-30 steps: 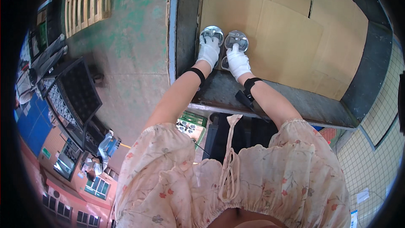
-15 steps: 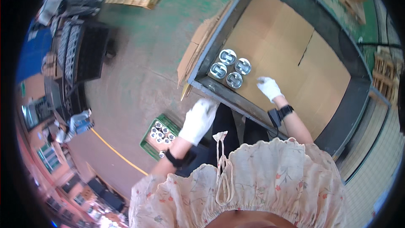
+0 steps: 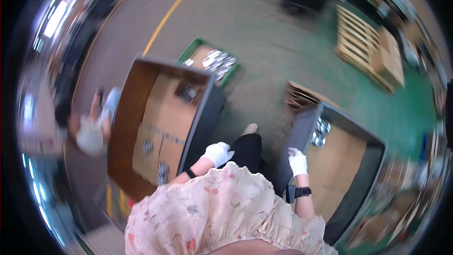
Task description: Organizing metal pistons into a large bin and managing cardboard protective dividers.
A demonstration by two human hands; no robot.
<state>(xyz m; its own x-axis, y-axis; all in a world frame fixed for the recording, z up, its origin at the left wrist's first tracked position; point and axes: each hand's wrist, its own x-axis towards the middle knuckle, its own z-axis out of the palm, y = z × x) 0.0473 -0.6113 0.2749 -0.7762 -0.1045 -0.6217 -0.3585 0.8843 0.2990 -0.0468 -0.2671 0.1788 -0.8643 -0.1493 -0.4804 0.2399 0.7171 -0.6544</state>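
Note:
My left hand, in a white glove, hangs over my dark trouser leg beside the near wall of the left-hand metal bin. Its fingers are loosely bent and apart, and I see nothing in them. My right hand, also gloved, is by the left wall of the right-hand metal bin, fingers loosely extended with nothing visible in them. Shiny metal pistons stand in that bin's far left corner on a cardboard sheet. In the left-hand bin lie several blurred metal parts on cardboard.
A green crate with several pistons sits on the floor behind the left-hand bin. Folded cardboard leans by the right-hand bin. A wooden pallet and a carton lie farther back. Another person is at the left.
My view has swung left, bringing the left-hand bin into sight. My right hand has moved from over the right-hand bin's cardboard to its left wall; my left hand is now beside the left-hand bin.

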